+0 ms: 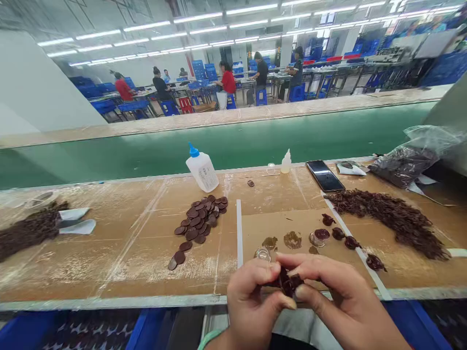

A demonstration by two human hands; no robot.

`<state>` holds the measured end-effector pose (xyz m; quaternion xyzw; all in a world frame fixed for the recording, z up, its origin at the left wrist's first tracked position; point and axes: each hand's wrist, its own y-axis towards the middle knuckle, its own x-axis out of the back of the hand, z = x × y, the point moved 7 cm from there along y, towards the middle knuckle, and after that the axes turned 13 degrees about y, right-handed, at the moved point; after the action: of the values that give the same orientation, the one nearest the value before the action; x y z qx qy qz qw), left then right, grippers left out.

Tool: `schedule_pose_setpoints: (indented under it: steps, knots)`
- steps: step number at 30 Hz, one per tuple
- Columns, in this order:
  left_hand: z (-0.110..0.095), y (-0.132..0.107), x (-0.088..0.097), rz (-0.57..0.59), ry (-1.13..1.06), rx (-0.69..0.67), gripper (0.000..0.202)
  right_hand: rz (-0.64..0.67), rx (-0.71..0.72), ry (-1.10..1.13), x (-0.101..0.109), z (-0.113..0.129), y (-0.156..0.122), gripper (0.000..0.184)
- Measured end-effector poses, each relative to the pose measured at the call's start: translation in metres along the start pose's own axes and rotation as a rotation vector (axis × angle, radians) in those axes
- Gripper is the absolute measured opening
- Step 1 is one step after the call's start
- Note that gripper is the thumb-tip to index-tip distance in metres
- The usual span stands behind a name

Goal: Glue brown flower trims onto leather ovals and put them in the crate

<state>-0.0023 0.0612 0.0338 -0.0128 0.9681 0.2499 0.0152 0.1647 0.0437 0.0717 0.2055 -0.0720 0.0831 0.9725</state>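
Close to the table's front edge, my left hand (251, 299) pinches a small dark brown disc-like piece (285, 282) between thumb and fingers. My right hand (333, 296) grips the same piece from the other side. The fingers partly hide it. Just beyond my left fingertips sits a clear round dish (262, 254). A second small dish (319, 237) with dark red-brown contents stands past my right hand. Several small dark brown curled pieces (338, 234) lie in a row to its right. A pile of flat brown discs (200, 218) is on the left.
Behind the discs stands a white bottle with a blue cap (203, 171); a small dropper bottle (286, 163) is farther right. A phone (324, 176), a heap of dark curly strands (390, 218) and a plastic bag (408, 158) occupy the right. People (226, 80) sit at far tables.
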Motion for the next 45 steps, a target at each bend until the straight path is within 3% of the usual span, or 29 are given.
schedule_pose_setpoints:
  steps: [22,45]
  knots:
    - [0.001,-0.002,0.0,-0.054,0.084,-0.054,0.03,-0.016,0.039,0.031,-0.001,-0.004,-0.002,0.028]
    - [0.003,-0.003,0.002,-0.079,0.087,-0.03,0.03,-0.028,-0.02,0.01,-0.003,-0.011,-0.003,0.012]
